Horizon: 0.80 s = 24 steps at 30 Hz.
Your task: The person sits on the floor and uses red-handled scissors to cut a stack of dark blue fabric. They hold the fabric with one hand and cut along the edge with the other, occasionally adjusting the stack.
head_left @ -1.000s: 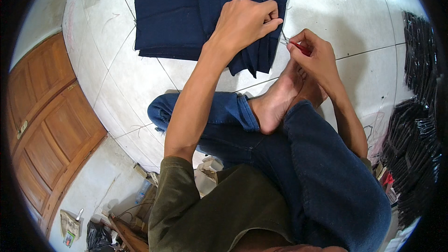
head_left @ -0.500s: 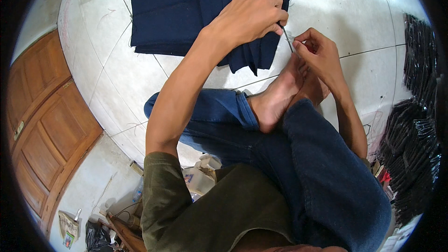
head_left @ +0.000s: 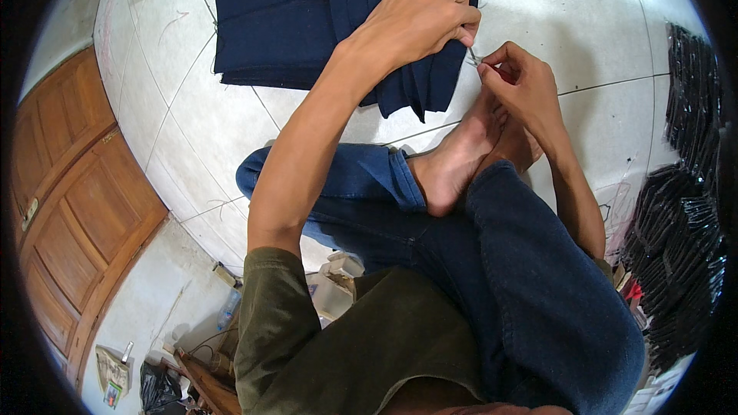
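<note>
My left hand (head_left: 419, 21) is closed in a pinch on a thin dark strip (head_left: 472, 54), above the folded navy fabric (head_left: 273, 19) on the tiled floor. Just right of it, my right hand (head_left: 516, 81) grips a small red-handled tool (head_left: 505, 73) whose thin metal tip meets the strip; the tool's exact kind is hard to make out. My bare feet (head_left: 450, 177) are crossed below my right hand, over my jeans (head_left: 538, 277).
A wooden door (head_left: 84, 207) stands at the left. Piles of glossy black items (head_left: 676, 230) lie along the right. At the lower left are a black plastic bag (head_left: 160, 388), a plastic bottle (head_left: 229, 307) and assorted clutter.
My left hand has moved up and to the right, and the dark strip now shows stretched from it toward my right hand. My right hand has shifted only slightly.
</note>
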### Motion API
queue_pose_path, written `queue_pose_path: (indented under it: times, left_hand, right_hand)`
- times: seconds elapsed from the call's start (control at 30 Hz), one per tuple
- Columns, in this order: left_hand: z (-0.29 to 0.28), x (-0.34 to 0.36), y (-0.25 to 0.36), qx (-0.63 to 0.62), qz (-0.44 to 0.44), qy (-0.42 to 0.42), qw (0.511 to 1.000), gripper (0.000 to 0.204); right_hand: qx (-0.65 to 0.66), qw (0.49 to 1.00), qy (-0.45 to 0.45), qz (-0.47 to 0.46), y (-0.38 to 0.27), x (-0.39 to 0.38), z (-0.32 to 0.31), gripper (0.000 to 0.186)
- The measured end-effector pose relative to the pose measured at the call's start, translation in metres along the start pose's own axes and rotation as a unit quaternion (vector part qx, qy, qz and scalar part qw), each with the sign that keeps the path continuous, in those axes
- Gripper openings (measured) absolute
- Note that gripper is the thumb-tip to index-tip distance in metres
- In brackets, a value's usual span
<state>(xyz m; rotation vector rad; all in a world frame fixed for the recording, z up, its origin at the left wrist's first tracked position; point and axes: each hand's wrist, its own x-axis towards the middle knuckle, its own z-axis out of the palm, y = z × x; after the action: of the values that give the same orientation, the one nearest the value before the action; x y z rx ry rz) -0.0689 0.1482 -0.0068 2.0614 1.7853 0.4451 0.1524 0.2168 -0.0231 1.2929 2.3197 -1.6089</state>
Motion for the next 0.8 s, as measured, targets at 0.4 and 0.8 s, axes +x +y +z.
queue_pose_path:
  times: [0.4, 0.8]
  left_hand:
    - [-0.002, 0.000, -0.001, -0.023, -0.008, -0.007, 1.000, 0.017]
    - [0.000, 0.000, 0.000, -0.025, -0.022, -0.006, 0.999, 0.013]
  right_hand:
    - [0.006, 0.999, -0.008, -0.038, -0.003, 0.001, 0.012, 0.033]
    - [0.013, 0.999, 0.008, -0.043, -0.005, 0.002, 0.013, 0.032]
